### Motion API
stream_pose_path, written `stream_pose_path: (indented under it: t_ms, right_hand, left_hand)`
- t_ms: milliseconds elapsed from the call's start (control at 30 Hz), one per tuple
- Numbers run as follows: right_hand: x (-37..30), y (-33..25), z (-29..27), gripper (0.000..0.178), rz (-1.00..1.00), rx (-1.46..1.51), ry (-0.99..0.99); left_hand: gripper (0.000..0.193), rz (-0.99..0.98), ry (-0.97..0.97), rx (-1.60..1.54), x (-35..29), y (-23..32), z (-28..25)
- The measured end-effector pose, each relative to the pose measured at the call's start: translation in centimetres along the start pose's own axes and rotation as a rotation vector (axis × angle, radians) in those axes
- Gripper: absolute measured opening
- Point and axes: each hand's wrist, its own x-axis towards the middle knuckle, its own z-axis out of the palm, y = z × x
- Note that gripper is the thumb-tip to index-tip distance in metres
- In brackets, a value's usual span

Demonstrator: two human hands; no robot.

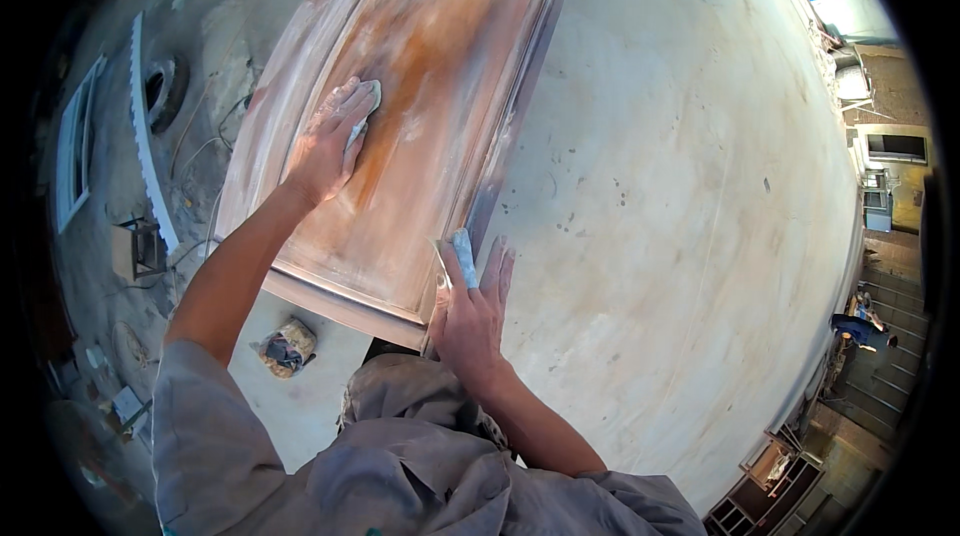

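Head view: brown wooden framed door panel, rectangular, streaked with whitish dust, lies at a slant above the grey concrete floor; support under it mostly hidden. Left hand sits on the panel's face, toward its left edge; grip clamped on pale greenish-white folded sheet, fingers nearly together, sheet showing by fingertips and thumb. Right hand is at the panel's near right corner; grip clamped on pale blue-white folded strip poking up between the fingers, outer fingers apart. Can't tell if this hand touches the edge. Floor, off the panel's near edge: crumpled brown-grey bundle. Beyond left edge: black rubber tyre, long white strip with notched edge.
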Motion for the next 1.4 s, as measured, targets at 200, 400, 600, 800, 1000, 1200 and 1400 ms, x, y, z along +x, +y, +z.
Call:
stream_pose_path:
  t_ms: [200,400,600,800,1000,1200,1400]
  right_hand:
    - [16.0,6.8,-1.7,0.058,0.053,-0.047,-0.01]
    - [8.3,4.3,-2.5,0.054,-0.055,-0.035,-0.099]
    - [22.4,8.1,-4.6,0.047,0.199,-0.025,-0.255]
    - [21.1,11.4,-4.9,0.038,-0.215,-0.115,-0.024]
    - [29.7,16.7,-6.1,0.039,-0.322,-0.012,-0.124]
    - [41.4,24.6,-9.4,0.019,-0.435,-0.074,-0.137]
    - [40.1,25.3,-9.7,0.036,-0.729,-0.005,-0.224]
  left_hand:
    - [0.066,-0.019,-0.017,0.017,0.5,-0.2,-0.1]
    - [0.069,-0.094,-0.037,0.002,0.5,0.5,-0.5]
    - [0.07,-0.118,0.017,0.044,0.8,0.3,-0.2]
    - [0.07,-0.246,0.102,0.131,0.3,1.2,0.1]
    - [0.059,-0.83,0.342,0.248,0.0,6.7,3.7]
    - [0.055,-0.866,0.274,0.308,0.5,8.6,3.5]
    - [0.051,-0.934,0.291,0.322,0.7,9.0,3.5]
